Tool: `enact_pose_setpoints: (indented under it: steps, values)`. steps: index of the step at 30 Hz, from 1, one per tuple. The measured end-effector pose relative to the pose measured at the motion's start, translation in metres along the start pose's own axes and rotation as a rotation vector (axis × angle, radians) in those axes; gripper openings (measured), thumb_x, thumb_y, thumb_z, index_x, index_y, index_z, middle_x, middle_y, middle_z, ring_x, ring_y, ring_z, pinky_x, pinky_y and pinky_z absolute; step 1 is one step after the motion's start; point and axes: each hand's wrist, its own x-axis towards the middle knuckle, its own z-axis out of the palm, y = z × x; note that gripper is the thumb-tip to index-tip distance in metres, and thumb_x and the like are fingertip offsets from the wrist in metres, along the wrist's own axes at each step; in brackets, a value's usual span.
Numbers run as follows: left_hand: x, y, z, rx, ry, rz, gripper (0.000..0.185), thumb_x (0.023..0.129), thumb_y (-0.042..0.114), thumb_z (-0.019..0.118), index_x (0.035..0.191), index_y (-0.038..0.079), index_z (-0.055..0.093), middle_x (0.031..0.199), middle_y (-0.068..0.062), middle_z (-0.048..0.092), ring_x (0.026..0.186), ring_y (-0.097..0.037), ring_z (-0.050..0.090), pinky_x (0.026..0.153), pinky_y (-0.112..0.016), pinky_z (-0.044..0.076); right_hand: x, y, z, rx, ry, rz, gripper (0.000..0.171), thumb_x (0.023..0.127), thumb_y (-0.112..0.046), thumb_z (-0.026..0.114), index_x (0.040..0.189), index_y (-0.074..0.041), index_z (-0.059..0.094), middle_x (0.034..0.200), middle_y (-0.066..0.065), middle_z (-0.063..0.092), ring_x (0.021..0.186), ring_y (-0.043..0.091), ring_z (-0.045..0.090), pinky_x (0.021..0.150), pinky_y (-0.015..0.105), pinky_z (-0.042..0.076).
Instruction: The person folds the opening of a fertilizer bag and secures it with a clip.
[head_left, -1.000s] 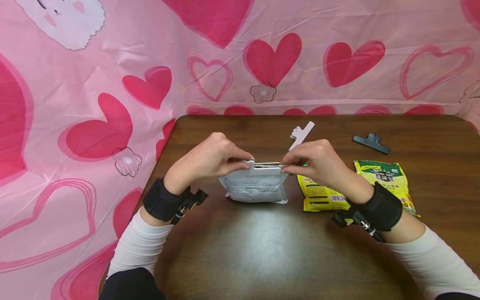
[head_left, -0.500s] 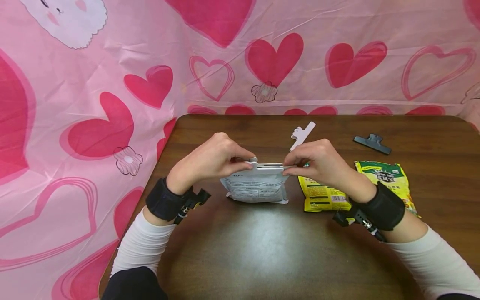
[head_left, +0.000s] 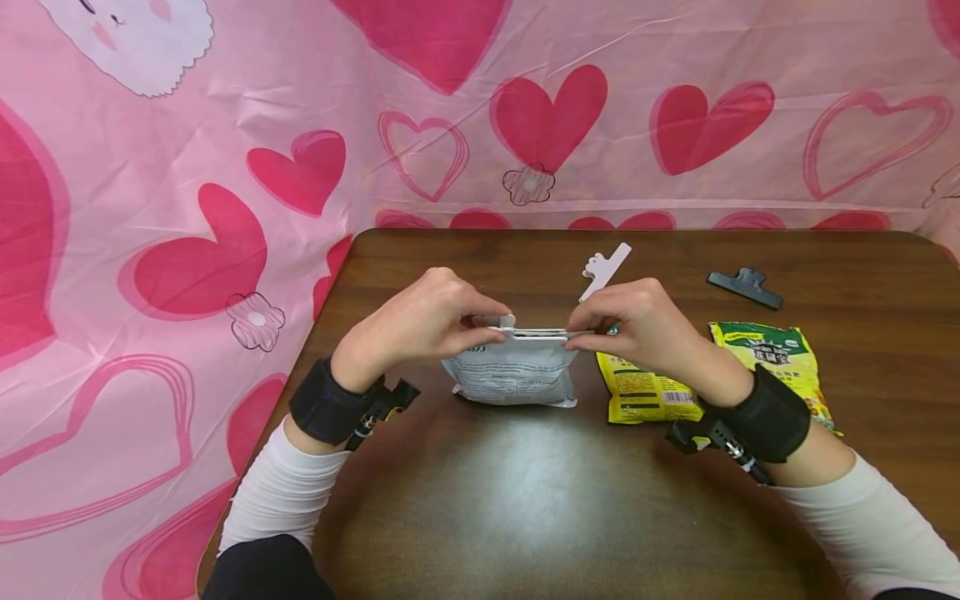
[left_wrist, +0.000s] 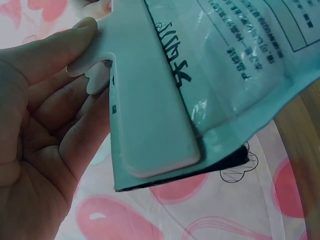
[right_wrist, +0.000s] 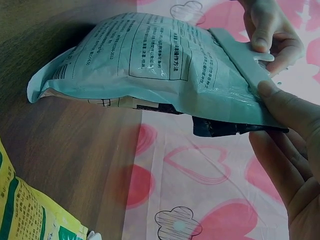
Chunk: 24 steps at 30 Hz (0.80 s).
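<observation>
A white printed pouch (head_left: 513,371) stands upright on the dark wooden table (head_left: 525,500). A white sealing clip (head_left: 525,332) runs along its folded top edge. My left hand (head_left: 427,321) pinches the clip's handle end (left_wrist: 95,65); the clip bar (left_wrist: 150,110) lies flat over the pouch (left_wrist: 235,65). My right hand (head_left: 630,321) pinches the right end of the pouch's top (right_wrist: 260,107), thumb pressed on the pouch (right_wrist: 150,60). The left hand (right_wrist: 270,30) shows at the far end.
A yellow snack bag (head_left: 645,392) lies just right of the pouch, another yellow-green bag (head_left: 772,358) beside it. A spare white clip (head_left: 603,268) and a dark grey clip (head_left: 745,286) lie farther back. A pink heart-print cloth (head_left: 187,167) backs the table.
Barely anything: both hands keep their pinch on the pouch top, and the left fingers have shifted slightly on the clip handle.
</observation>
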Motion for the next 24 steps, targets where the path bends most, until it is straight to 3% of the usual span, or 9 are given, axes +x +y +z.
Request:
enact_pose_setpoints:
  steps: [11, 18, 20, 24]
  values:
    - [-0.003, 0.0, 0.002, -0.026, -0.039, -0.084, 0.028, 0.083, 0.022, 0.081, 0.108, 0.011, 0.077, 0.093, 0.0, 0.076, 0.065, -0.004, 0.06, 0.065, -0.02, 0.054, -0.001, -0.001, -0.001, -0.021, -0.024, 0.041, 0.028, 0.067, -0.011, 0.09, 0.093, -0.01, 0.078, 0.085, -0.001, 0.076, 0.07, 0.006, 0.068, 0.06, 0.014, 0.052]
    - [-0.011, -0.004, -0.001, -0.069, -0.085, -0.136, 0.047, 0.08, 0.02, 0.083, 0.124, 0.008, 0.069, 0.111, -0.004, 0.075, 0.084, -0.01, 0.071, 0.076, -0.027, 0.059, 0.0, -0.002, -0.001, -0.035, -0.064, 0.068, 0.031, 0.07, -0.01, 0.089, 0.099, -0.011, 0.078, 0.089, 0.0, 0.077, 0.075, 0.008, 0.069, 0.059, 0.02, 0.052]
    - [-0.015, -0.008, -0.001, -0.065, -0.08, -0.154, 0.048, 0.079, 0.016, 0.084, 0.124, 0.006, 0.069, 0.112, -0.006, 0.075, 0.088, -0.012, 0.073, 0.078, -0.029, 0.06, 0.0, -0.002, -0.001, -0.045, -0.065, 0.065, 0.031, 0.069, -0.008, 0.088, 0.099, -0.011, 0.078, 0.089, -0.001, 0.077, 0.075, 0.008, 0.07, 0.059, 0.02, 0.052]
    - [-0.025, -0.015, -0.003, -0.036, -0.051, -0.179, 0.04, 0.078, 0.011, 0.084, 0.115, 0.005, 0.073, 0.101, -0.006, 0.077, 0.083, -0.013, 0.074, 0.076, -0.03, 0.06, 0.0, -0.001, -0.001, -0.042, -0.072, 0.076, 0.031, 0.07, -0.007, 0.088, 0.098, -0.012, 0.078, 0.088, -0.001, 0.077, 0.072, 0.006, 0.069, 0.059, 0.018, 0.052]
